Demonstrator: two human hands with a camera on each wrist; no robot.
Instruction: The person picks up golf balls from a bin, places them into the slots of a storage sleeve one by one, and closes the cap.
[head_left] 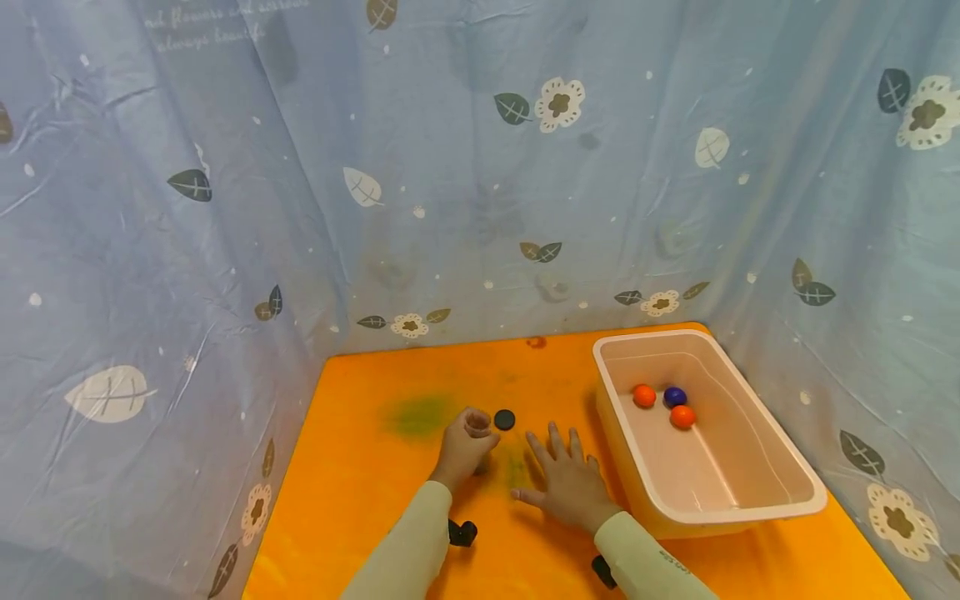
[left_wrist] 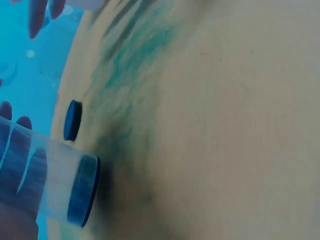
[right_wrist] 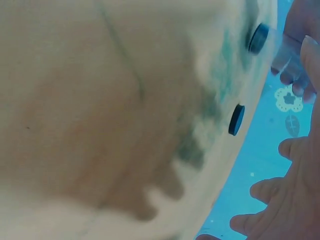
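Observation:
My left hand (head_left: 460, 448) grips a clear cylindrical container (left_wrist: 59, 175), its fingers curled round the wall. The container's dark end (right_wrist: 258, 39) points down, just above or on the table; I cannot tell whether it touches. Beyond that hand, a small round black disc like a lid (head_left: 505, 419) lies flat on the table. My right hand (head_left: 570, 485) is spread with fingers apart, palm down, to the right of the disc and holding nothing. Its fingers (right_wrist: 267, 190) also show in the right wrist view, apart from the disc.
A pale pink plastic tub (head_left: 637, 450) stands right of my right hand. Inside lie two orange balls (head_left: 644, 396) and a dark blue ball (head_left: 675, 397). The orange table (head_left: 360, 500) has a green smudge (head_left: 418, 415). Blue patterned curtains (head_left: 465, 167) enclose the back and sides.

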